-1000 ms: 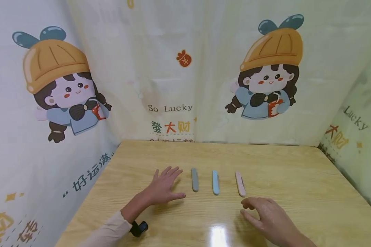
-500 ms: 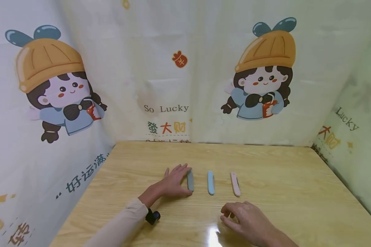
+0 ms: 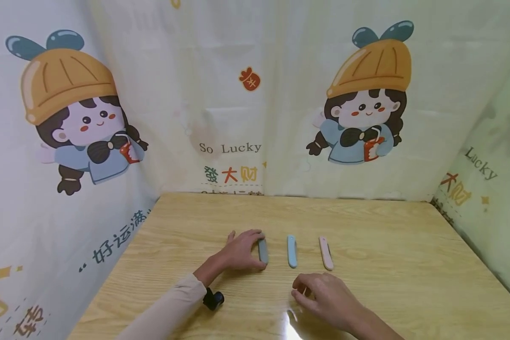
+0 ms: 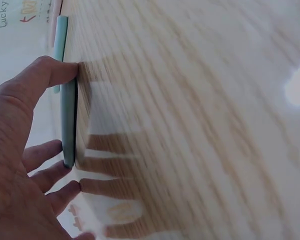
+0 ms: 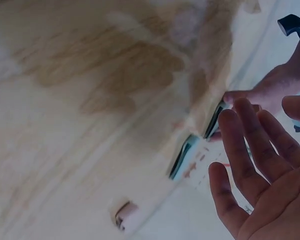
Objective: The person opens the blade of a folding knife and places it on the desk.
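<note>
Three slim folding knives, each with a slot along one side, lie in a row on the wooden table. My left hand (image 3: 241,251) pinches the grey folding knife (image 3: 262,250) lengthwise: the thumb is at its near end, fingertips at its far end. In the left wrist view that grey-green knife (image 4: 68,120) is close along the tabletop. To its right lies the light blue folding knife (image 3: 292,251), then the pink folding knife (image 3: 326,253). My right hand (image 3: 329,297) hovers in front of these two, fingers loosely bent and holding nothing; its palm (image 5: 280,205) shows in the right wrist view.
The wood-grain table (image 3: 391,245) reaches back to a printed curtain (image 3: 289,118) with cartoon figures, which also hangs along both sides. A black wrist camera (image 3: 214,299) sits under my left wrist. Bright glare marks the table's front.
My left hand has moved right to the grey folding knife and closed thumb and fingers on its ends. My right hand has shifted left. The blue and pink knives stay in place.
</note>
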The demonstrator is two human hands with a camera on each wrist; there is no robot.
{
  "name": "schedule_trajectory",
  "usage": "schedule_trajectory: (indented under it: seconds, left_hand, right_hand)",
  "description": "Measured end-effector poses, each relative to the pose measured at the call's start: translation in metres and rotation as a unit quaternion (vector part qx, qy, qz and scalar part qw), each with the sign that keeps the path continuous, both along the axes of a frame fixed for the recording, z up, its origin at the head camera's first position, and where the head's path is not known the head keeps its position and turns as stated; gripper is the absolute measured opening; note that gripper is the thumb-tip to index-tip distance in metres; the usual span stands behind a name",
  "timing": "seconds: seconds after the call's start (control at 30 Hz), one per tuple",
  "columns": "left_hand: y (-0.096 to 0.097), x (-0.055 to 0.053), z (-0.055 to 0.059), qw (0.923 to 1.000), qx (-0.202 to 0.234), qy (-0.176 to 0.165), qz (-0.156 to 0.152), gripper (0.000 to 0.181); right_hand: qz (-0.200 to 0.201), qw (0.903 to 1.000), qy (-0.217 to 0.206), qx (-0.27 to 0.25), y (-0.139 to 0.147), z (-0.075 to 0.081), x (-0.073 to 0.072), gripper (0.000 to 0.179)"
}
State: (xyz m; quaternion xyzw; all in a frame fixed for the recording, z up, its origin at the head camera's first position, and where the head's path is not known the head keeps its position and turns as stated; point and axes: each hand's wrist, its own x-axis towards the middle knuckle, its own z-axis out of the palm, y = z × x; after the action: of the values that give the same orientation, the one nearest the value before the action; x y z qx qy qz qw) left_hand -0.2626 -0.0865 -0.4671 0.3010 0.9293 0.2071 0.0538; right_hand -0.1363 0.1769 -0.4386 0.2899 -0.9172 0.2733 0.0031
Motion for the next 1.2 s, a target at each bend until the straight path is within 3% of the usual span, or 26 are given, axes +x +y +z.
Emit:
schedule_trajectory:
  seconds: [0.2,0.3,0.43,0.53,0.63,0.87,0.93,1.2]
  left_hand:
    - [0.004,0.004,0.001,0.9998,-0.008,0.01,0.017,0.085]
    - [0.005,0.008,0.003,0.9995,0.003,0.023,0.021,0.087]
    - [0.01,0.017,0.008,0.9986,0.019,0.046,0.017,0.089]
    - [0.015,0.025,0.013,0.9982,0.03,0.051,0.006,0.088]
    - [0.019,0.033,0.018,0.9978,0.043,0.05,-0.007,0.086]
    - [0.025,0.046,0.03,0.9954,0.058,0.068,-0.034,0.088]
    - [0.027,0.048,0.031,0.9945,0.052,0.082,-0.04,0.088]
    - [0.029,0.055,0.031,0.9909,0.05,0.112,-0.055,0.088]
  right_hand:
    - [0.003,0.9996,-0.029,0.001,-0.007,-0.007,-0.001,0.009]
    - [-0.003,0.9996,0.01,0.026,-0.009,-0.009,-0.001,0.01]
    - [-0.029,0.9976,0.05,0.038,-0.009,-0.008,-0.003,0.026]
    - [-0.055,0.9985,0.0,-0.008,-0.009,-0.006,-0.008,0.031]
    - [-0.072,0.9932,-0.064,-0.065,-0.008,-0.006,-0.014,0.034]
    - [-0.045,0.9643,-0.164,-0.203,-0.005,-0.004,-0.03,0.034]
    - [-0.032,0.9557,-0.181,-0.23,-0.004,-0.004,-0.034,0.031]
    - [-0.008,0.9377,-0.223,-0.266,-0.004,-0.008,-0.042,0.025]
